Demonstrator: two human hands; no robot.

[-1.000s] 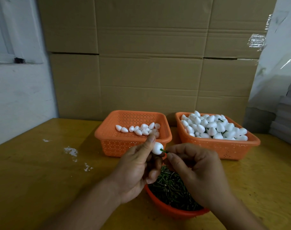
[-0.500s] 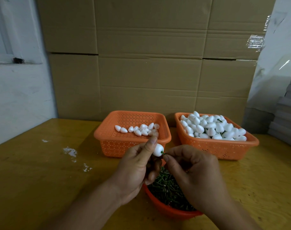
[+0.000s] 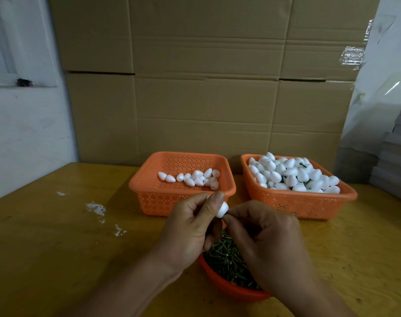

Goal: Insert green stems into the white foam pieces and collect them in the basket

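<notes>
The foam piece (image 3: 222,209) sat pinched in my left hand (image 3: 190,232), above the red bowl of green stems (image 3: 227,261). My right hand's (image 3: 265,245) fingers (image 3: 229,219) were closed narrow against its base; the stem itself was hidden. Beyond stood the left basket (image 3: 149,197), sparsely filled, and the right basket (image 3: 309,203), heaped, on the tabletop (image 3: 57,248).

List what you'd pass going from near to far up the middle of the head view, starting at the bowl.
Red bowl of green stems → left hand and right hand pinching one white foam piece → left orange basket → cardboard boxes.
</notes>
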